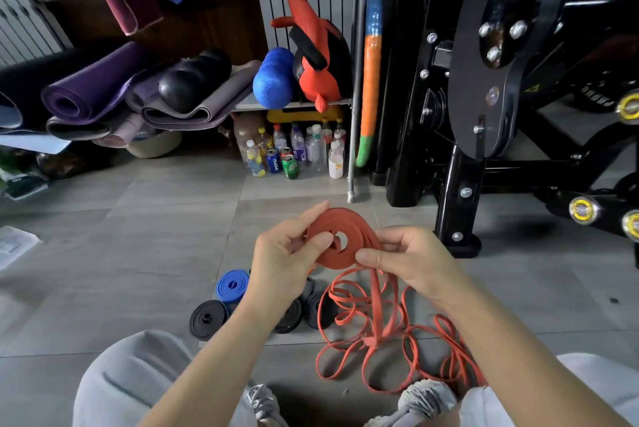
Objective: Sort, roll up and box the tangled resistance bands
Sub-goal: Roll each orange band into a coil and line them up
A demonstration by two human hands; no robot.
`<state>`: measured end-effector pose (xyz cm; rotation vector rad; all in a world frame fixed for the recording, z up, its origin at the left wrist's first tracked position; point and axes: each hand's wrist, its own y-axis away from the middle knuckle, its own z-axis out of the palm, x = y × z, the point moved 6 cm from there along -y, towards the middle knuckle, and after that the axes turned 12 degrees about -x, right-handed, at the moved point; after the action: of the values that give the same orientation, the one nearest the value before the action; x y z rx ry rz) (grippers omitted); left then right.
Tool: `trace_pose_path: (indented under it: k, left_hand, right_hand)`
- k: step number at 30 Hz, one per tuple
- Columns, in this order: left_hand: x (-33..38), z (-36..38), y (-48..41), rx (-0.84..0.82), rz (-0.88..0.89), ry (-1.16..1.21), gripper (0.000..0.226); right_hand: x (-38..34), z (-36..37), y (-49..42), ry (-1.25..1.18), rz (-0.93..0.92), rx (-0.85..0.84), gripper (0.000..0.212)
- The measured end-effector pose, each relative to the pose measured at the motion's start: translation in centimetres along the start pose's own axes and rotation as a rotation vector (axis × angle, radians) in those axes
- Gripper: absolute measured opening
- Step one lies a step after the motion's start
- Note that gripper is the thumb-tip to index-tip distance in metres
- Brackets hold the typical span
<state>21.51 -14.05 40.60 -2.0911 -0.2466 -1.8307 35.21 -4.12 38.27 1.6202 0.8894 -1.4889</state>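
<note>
Tiled floor [121, 253] with black rolls [207, 319], blue roll [233, 285], loose orange band [380, 333]

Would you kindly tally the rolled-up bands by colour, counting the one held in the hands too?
black rolls: 3
blue roll: 1
orange-red roll: 1
Total: 5 rolls; the loose orange-red tangle is left out.

Rolled yoga mats [93, 87] lie left of bottles and cans [294, 153], a black gym machine [484, 80] right
</note>
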Motion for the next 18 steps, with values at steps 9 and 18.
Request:
trace_pose_path:
  k: [9, 18]
  left_hand:
    - [-0.2, 0.8, 0.6, -0.004, 0.063, -0.093, 0.047]
    - [3.8, 0.6, -2.2, -0.315, -0.022, -0.384, 0.041]
  right_hand:
    - [-0.5, -0.8, -0.3, 0.125, -0.011, 0.063, 0.008]
    - [-3.4, -0.5, -1.0, 0.230, -0.040, -0.119, 0.012]
